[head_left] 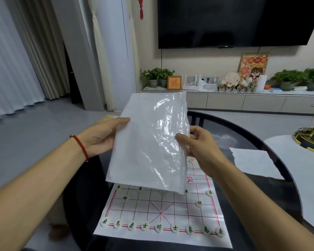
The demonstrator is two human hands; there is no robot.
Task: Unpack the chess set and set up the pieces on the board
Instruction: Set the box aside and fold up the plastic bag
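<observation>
both hands, left (100, 136) and right (200, 149), pinch the side edges of a thin, limp, slippery-looking plastic bag (149, 142) held above the chess board (161, 211) on the tabletop (261, 160), best gripped by its edges.

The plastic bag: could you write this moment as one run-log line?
step: bag lifted | left hand: holds plastic bag | right hand: pinches bag | chess board: near row of pieces placed
</observation>
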